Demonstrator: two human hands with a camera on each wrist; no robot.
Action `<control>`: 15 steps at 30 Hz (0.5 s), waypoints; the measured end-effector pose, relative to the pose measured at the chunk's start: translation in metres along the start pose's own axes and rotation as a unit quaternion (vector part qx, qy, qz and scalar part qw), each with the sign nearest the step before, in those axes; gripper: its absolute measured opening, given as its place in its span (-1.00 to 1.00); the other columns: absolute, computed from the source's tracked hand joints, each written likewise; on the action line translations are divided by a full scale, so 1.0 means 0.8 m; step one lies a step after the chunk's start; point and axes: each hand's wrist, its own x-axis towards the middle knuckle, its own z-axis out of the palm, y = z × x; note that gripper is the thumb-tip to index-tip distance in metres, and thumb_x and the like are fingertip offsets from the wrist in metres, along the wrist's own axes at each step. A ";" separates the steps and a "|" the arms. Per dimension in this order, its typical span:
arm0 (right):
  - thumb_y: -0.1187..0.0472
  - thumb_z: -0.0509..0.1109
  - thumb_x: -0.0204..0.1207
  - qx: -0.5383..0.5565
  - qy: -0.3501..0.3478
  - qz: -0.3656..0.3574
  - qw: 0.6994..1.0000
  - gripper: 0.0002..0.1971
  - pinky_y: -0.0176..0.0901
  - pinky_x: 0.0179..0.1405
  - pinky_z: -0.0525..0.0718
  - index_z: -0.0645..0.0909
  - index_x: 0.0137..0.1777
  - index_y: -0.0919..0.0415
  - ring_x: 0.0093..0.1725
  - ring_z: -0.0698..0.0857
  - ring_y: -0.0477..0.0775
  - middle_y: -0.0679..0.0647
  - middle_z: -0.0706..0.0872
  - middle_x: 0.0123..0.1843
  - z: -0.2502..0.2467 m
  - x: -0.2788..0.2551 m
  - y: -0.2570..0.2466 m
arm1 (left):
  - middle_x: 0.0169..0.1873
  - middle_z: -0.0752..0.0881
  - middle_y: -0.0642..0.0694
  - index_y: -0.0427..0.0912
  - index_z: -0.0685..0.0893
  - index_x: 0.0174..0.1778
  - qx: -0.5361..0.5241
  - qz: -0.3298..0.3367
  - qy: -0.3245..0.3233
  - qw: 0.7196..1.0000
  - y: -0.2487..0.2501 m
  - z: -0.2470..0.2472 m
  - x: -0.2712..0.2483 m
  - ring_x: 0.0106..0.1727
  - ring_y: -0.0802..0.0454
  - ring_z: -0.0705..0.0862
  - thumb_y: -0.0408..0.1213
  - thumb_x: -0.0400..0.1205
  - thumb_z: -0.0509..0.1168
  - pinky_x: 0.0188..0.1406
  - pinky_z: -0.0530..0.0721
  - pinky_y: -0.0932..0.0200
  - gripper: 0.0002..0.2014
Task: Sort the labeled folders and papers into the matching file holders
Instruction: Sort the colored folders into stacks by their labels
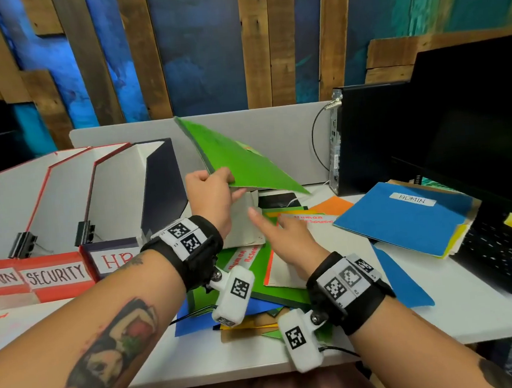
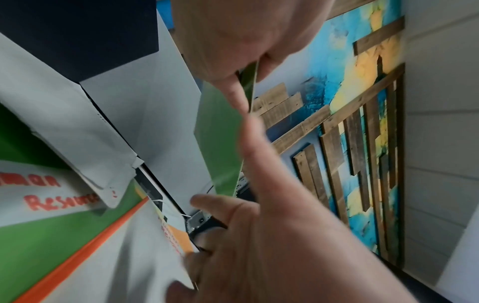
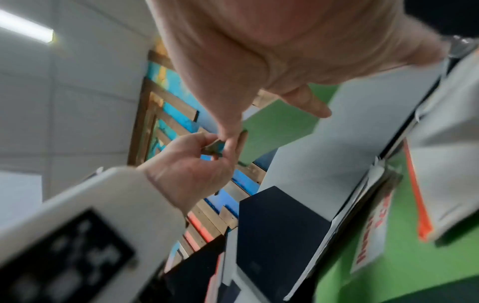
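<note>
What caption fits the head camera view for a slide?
Left hand lifts a flat green folder while the open right hand hovers above the folder pile beside three labelled file holders.

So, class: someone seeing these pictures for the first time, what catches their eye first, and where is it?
The green folder, tilted up mid-desk in the left hand, stands out first. Below it the right hand hangs open over a heap of coloured folders. At far left stand the holders marked ADMIN, SECURITY and HR.
</note>
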 end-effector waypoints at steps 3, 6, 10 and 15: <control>-0.62 0.28 0.36 0.374 -0.075 0.056 0.923 -0.21 0.17 0.47 0.57 0.65 0.30 0.01 0.30 0.72 0.15 0.03 0.76 0.28 -0.002 0.004 -0.011 | 0.00 0.54 -0.31 -0.24 0.42 0.13 -0.002 -0.049 -0.035 0.998 0.002 -0.001 -0.011 -0.02 -0.24 0.68 -0.54 0.25 0.31 -0.11 0.84 -0.24 -0.49; -0.34 0.31 0.59 0.527 -0.077 0.058 0.844 -0.34 0.24 0.51 0.54 0.59 0.47 0.16 0.36 0.72 0.26 0.26 0.73 0.37 -0.009 0.014 -0.013 | 0.04 0.68 -0.39 -0.37 0.49 0.21 0.053 -0.116 -0.101 0.987 -0.010 -0.010 -0.030 -0.02 -0.23 0.70 -0.54 0.16 0.31 -0.10 0.76 -0.16 -0.38; 0.20 0.23 0.78 0.557 -0.008 0.075 0.827 -0.62 0.18 0.15 0.74 0.56 0.51 0.35 0.03 0.78 0.24 0.31 0.78 0.21 -0.015 0.035 -0.009 | 0.09 0.72 -0.27 -0.35 0.64 0.24 0.101 -0.198 -0.209 0.952 -0.027 -0.027 -0.042 0.09 -0.17 0.74 -0.44 0.38 0.34 -0.17 0.84 0.00 -0.55; 0.36 0.23 0.74 0.546 0.076 0.099 0.828 -0.64 0.06 -0.44 0.84 0.54 0.50 0.34 -0.07 0.79 0.23 0.35 0.75 0.29 -0.028 0.062 -0.002 | -0.17 0.59 -0.07 -0.07 0.67 0.02 0.254 -0.292 -0.236 0.891 -0.048 -0.042 -0.057 -0.24 0.00 0.50 -0.08 0.23 0.35 -0.22 0.44 0.10 -0.58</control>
